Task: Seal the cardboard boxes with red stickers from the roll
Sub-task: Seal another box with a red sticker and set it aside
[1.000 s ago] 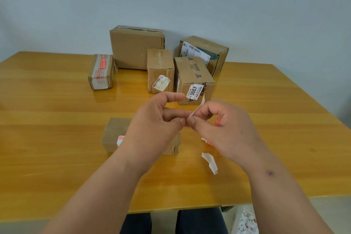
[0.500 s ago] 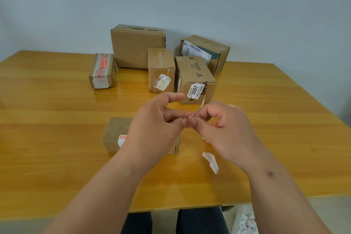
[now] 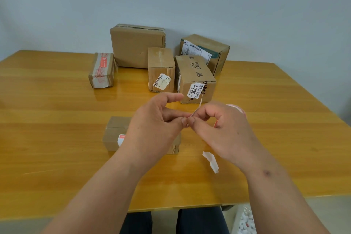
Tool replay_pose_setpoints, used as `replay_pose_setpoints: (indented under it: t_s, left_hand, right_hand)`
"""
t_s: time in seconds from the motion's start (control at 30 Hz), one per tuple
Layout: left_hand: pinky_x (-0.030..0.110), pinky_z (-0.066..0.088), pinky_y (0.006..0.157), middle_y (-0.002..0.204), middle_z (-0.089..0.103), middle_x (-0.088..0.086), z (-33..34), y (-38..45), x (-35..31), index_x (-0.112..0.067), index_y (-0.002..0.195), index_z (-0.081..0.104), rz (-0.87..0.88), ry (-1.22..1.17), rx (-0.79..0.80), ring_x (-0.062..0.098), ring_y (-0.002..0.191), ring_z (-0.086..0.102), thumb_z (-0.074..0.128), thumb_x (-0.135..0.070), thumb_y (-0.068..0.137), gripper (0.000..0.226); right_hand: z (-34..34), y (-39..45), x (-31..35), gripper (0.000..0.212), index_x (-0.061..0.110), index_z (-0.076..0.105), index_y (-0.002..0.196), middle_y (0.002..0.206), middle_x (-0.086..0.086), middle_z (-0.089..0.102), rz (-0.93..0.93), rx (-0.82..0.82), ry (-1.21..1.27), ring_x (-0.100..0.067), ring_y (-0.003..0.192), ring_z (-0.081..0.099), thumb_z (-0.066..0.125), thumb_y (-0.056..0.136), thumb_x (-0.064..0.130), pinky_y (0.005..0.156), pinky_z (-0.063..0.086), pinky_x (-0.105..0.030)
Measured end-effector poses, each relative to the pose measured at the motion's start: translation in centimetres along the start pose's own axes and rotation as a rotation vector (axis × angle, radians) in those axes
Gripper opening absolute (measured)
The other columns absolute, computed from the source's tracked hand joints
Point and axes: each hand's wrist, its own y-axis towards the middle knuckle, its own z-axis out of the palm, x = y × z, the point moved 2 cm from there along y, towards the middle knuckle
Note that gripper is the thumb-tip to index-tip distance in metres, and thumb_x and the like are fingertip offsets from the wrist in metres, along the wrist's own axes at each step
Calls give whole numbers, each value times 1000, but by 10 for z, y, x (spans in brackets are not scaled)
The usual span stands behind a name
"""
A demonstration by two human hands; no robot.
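Two hands meet above the wooden table [image 3: 57, 100], fingertip to fingertip, over the near cardboard box [image 3: 115, 133]. The left hand [image 3: 153, 125] pinches with thumb and middle fingers at the end of a thin sticker strip [image 3: 198, 105] that rises between the hands, index finger lifted clear. The right hand [image 3: 222, 129] curls around the sticker roll [image 3: 237, 108], mostly hidden behind it, and pinches the strip too, probably to peel a sticker off its backing. The near box already carries one red sticker [image 3: 121, 137] on its front edge, so it sits close for the next seal. Five more boxes wait at the back. A white backing scrap [image 3: 210, 161] lies beside the right wrist.
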Motion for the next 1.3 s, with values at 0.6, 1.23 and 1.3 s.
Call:
replay_pose_setpoints:
  t_s: [0.6,1.23,1.3]
  left_hand:
    - [11,48,75,84,74,-22,-1,0,0,-36,119,55,-3,63,-10,-9,83,67,73,-18,85,42]
    - [3,45,68,83,73,-24,3,3,3,-38,115,57,20,126,-10,-11,81,66,72,-17,85,39]
    - [2,44,67,83,73,-25,3,3,3,-37,115,57,18,124,-6,-10,80,66,72,-17,86,39]
  right_hand:
    - [2,1,-3,13,33,62,72,84,15,61,-55,41,-18,11,68,50,64,83,39,71,32,-27]
    - [4,3,-5,13,28,64,72,83,9,64,-59,11,-14,9,56,50,68,83,29,65,27,-21]
    - [4,3,-5,15,28,62,70,80,9,63,-65,10,-15,11,56,50,68,83,28,63,24,-22]
